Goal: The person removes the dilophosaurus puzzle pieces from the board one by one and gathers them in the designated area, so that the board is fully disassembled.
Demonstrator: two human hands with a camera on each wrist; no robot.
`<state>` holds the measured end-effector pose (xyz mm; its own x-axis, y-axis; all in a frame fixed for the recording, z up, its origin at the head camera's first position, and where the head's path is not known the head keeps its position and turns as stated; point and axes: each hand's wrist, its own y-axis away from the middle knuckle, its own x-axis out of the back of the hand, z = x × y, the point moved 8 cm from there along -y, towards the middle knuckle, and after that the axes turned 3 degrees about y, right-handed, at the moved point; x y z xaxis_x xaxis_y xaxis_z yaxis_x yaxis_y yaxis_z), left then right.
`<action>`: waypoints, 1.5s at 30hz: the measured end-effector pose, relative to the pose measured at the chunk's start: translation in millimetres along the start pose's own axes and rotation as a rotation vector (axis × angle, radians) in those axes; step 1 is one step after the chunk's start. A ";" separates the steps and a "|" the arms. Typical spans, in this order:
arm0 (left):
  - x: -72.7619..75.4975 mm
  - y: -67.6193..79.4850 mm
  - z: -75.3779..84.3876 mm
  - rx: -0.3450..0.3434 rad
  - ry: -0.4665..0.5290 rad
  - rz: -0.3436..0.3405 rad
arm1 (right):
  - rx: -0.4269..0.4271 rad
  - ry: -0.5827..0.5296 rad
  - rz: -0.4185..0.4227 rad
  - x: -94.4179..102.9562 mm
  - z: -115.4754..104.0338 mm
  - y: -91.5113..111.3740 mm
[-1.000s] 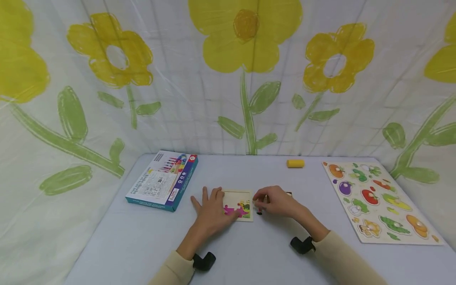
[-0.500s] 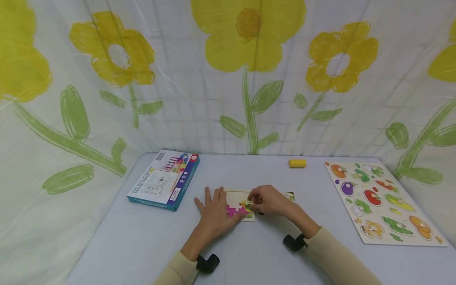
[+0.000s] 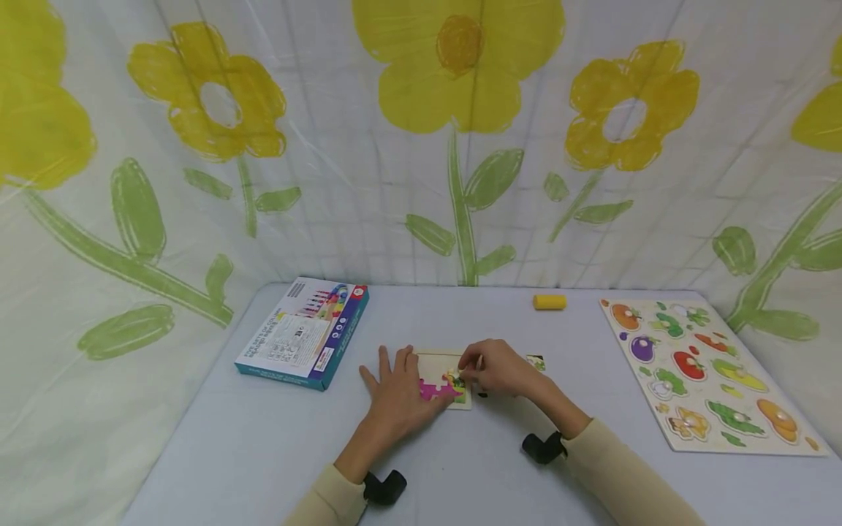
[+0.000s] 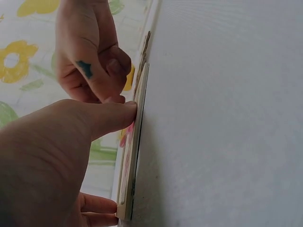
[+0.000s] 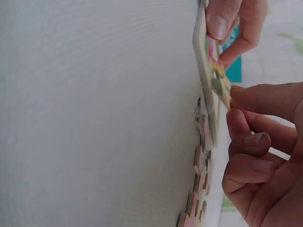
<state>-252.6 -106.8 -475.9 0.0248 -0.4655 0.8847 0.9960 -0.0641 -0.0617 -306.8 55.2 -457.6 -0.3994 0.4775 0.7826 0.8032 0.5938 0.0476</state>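
A small wooden puzzle tray lies mid-table, with pink and green pieces in its lower part. My left hand rests over the tray's left side, fingers spread and fairly straight, thumb pressing near the lower edge. Between thumb and index finger, my right hand pinches a yellow-green jigsaw piece. That piece is tilted over the tray's right side, its lower end against the tray area. Several loose jigsaw pieces lie beside the tray, mostly hidden under the right hand in the head view.
A flat cardboard box lies at the left. Toward the back is a yellow cylinder, and a vegetable peg board lies at the right. One loose piece shows beyond the right wrist. A flower-printed curtain hangs behind the table.
My right hand has moved left from beside the tray to over its right side, bringing the jigsaw piece. Over the last half second it barely shifts. The left hand stays on the tray.
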 end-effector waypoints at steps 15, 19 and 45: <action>-0.8 -0.8 -0.6 0.005 0.006 -0.014 | -0.024 -0.066 0.025 2.0 0.0 0.7; -0.2 -1.1 0.3 0.000 0.002 -0.014 | -0.027 -0.056 0.026 1.4 -0.6 0.3; -2.8 -1.3 -0.4 -0.009 -0.004 -0.020 | -0.065 -0.084 0.055 19.8 16.5 15.0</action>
<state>-254.1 -105.8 -478.5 0.0054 -0.4605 0.8877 0.9955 -0.0811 -0.0481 -309.9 84.3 -451.7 -0.3872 0.5622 0.7308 0.8510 0.5230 0.0486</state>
